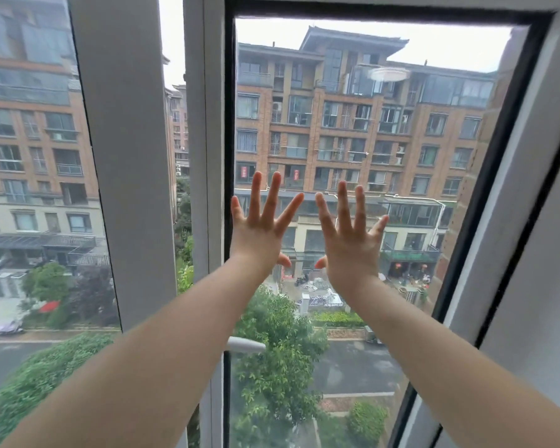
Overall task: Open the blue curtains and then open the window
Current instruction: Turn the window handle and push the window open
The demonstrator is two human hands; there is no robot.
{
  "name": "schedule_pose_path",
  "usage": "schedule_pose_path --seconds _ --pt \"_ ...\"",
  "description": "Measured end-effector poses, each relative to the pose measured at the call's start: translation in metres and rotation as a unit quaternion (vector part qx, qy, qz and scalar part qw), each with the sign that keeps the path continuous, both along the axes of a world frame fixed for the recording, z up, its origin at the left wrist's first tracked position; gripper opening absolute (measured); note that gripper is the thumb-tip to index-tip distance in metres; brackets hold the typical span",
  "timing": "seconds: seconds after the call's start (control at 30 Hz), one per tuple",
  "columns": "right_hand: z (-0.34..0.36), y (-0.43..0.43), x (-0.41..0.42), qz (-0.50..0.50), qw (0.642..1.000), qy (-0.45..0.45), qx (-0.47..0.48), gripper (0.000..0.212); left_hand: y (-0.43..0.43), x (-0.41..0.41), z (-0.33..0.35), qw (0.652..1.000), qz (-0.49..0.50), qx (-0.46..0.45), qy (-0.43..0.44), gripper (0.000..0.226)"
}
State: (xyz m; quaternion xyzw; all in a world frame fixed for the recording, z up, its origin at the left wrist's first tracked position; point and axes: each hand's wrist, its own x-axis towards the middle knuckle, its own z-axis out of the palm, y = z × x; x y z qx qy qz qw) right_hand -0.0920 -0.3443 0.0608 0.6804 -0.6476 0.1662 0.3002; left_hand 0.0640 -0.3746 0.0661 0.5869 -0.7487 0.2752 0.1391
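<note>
I saw left hand (pixel 256 234), right hand (pixel 349 244) splayed wide, flat on window pane (pixel 401 140), above handle (pixel 244 345).

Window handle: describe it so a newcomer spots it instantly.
Find the large black-sealed glass pane. Follow its white left frame down, under the left forearm. There a short white lever handle juts rightward over the glass, the frame's only projection.

Two hands show, the left hand (pixel 256 237) and the right hand (pixel 349 244), with ten spread fingers (pixel 256 195) in all; two glass panes, the left pane (pixel 29 156) and the right pane (pixel 385 140); one white handle (pixel 246 345)
</note>
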Motion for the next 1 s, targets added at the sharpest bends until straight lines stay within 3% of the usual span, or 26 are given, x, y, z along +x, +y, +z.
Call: schedule_pose_path --seconds 0.23,0.33,0.43,0.6,1.0 --pt "0.012 -0.005 0.003 -0.006 0.999 0.005 0.051 0.111 -0.009 -0.002 0.007 1.0 0.017 0.015 0.005 0.125" --pt "0.019 0.008 -0.012 0.0 0.997 0.045 0.064 0.102 0.003 -0.007 0.001 0.998 -0.012 0.028 0.061 0.12" --pt "0.023 0.018 -0.027 -0.023 0.997 0.045 0.058 0.105 0.011 -0.014 -0.004 0.984 -0.057 0.039 0.164 0.112" --pt "0.02 0.028 -0.031 -0.055 0.994 0.046 0.081 0.121 0.015 -0.025 -0.006 0.961 -0.061 0.069 0.261 0.113" --pt "0.007 0.001 -0.028 -0.088 0.991 0.061 0.077 0.127 -0.008 -0.041 -0.018 0.965 -0.029 0.041 0.259 0.129"
